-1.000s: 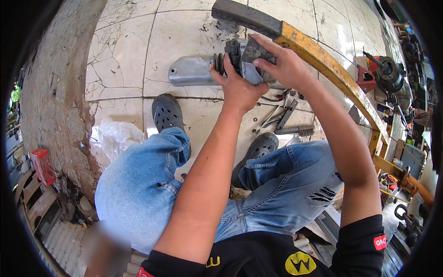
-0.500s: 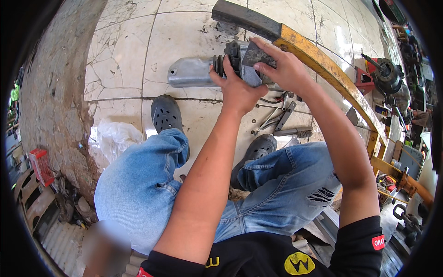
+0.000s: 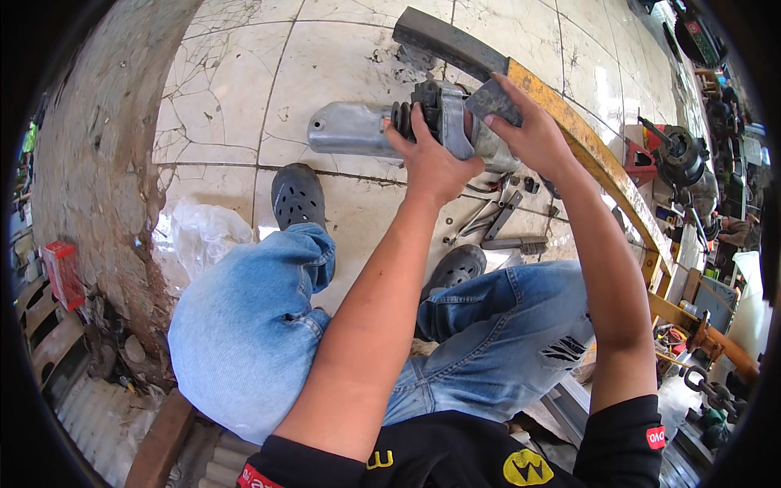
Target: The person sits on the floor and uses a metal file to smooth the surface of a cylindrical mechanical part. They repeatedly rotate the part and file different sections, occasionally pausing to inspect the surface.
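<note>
On the tiles ahead lies a long grey metal housing (image 3: 350, 130) with a rounded, holed end at the left. A black ribbed rubber part (image 3: 402, 119) and dark fittings sit at its middle. My left hand (image 3: 438, 163) wraps the near side of the housing, fingers over the dark fittings and thumb to the right. To the right, my right hand (image 3: 537, 134) pinches a dark grey flat sheet (image 3: 493, 102), which looks like sandpaper, between thumb and fingers. The sheet is beside the housing's raised grey collar (image 3: 455, 122); whether it touches is unclear.
Near the housing lie a wire brush (image 3: 521, 244), a flat metal strip (image 3: 504, 215) and a wrench (image 3: 470, 224). A yellow and black steel beam (image 3: 561, 110) arcs past on the right. Clear plastic (image 3: 203, 232) lies left of my shoe (image 3: 298, 197).
The sheet in my right hand has moved rightward off the collar, exposing more of it. My left hand keeps its grip. The whole view has shifted slightly.
</note>
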The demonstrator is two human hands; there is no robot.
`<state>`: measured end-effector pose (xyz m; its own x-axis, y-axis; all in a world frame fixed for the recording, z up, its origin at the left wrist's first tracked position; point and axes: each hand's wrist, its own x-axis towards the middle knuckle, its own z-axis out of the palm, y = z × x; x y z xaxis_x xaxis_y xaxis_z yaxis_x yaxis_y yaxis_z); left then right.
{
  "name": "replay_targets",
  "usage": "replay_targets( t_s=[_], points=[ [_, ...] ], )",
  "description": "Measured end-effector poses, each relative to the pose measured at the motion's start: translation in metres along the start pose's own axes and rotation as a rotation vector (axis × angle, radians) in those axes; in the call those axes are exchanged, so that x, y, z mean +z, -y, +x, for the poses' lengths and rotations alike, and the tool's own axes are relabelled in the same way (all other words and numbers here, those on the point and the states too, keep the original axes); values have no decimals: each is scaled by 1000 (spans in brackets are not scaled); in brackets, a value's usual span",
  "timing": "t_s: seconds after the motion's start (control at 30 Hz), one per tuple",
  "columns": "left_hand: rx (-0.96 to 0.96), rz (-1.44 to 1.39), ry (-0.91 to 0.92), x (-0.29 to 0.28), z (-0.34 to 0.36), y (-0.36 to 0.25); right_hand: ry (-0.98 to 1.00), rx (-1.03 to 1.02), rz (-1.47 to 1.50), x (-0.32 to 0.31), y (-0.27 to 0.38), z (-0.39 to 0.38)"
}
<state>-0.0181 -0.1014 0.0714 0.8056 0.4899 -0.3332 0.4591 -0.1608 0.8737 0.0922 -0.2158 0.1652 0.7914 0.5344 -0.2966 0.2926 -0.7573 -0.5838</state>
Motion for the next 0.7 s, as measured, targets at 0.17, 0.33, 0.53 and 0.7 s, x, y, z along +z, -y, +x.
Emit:
replay_targets(
  t_s=[0.17,0.33,0.53,0.7],
  points=[
    [-13,-95,19,-1,-6,-1,171,50,-45,2,5,-5],
    [35,25,-19,-3,-7,7,42,218,102,0,26,-14],
    [78,37,-40,5,-11,14,-52,18,60,26,8,-45],
    [229,172,-43,15,-2,36,-69,110,-106,42,34,-59]
  ],
)
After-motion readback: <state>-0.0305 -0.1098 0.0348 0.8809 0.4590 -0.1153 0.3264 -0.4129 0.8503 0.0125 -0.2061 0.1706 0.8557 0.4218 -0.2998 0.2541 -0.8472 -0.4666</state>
